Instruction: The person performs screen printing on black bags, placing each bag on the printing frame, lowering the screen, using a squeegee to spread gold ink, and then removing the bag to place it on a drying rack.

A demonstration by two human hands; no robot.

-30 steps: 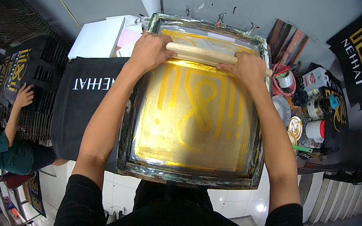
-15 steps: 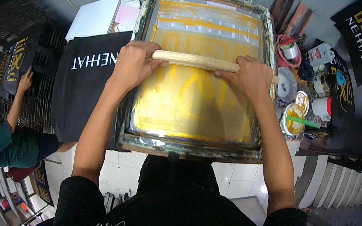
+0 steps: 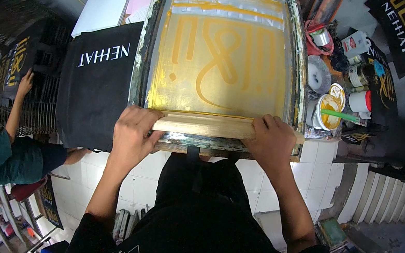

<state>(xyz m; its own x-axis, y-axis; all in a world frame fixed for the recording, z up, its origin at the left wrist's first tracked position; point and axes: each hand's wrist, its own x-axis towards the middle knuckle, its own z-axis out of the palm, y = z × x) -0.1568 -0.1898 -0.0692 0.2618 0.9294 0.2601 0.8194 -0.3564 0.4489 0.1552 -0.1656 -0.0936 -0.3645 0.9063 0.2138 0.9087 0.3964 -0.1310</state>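
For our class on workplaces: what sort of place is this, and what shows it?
Probably a screen-printing workshop. The left hand and right hand hold a wooden squeegee on a patterned, framed screen; a white tub to the right holds yellowish paste; lettered black cloth lies to the left.

A co-worker [image 3: 53, 159] in a green shirt [image 3: 8, 163] is at far left. White tiles [image 3: 317, 180] cover the floor [image 3: 144, 183].

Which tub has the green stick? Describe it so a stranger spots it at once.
Find the big printing screen. By its right edge, toward the near end, stands a white tub of yellow ink. Its green stick sets it apart from the red-lidded container farther right.
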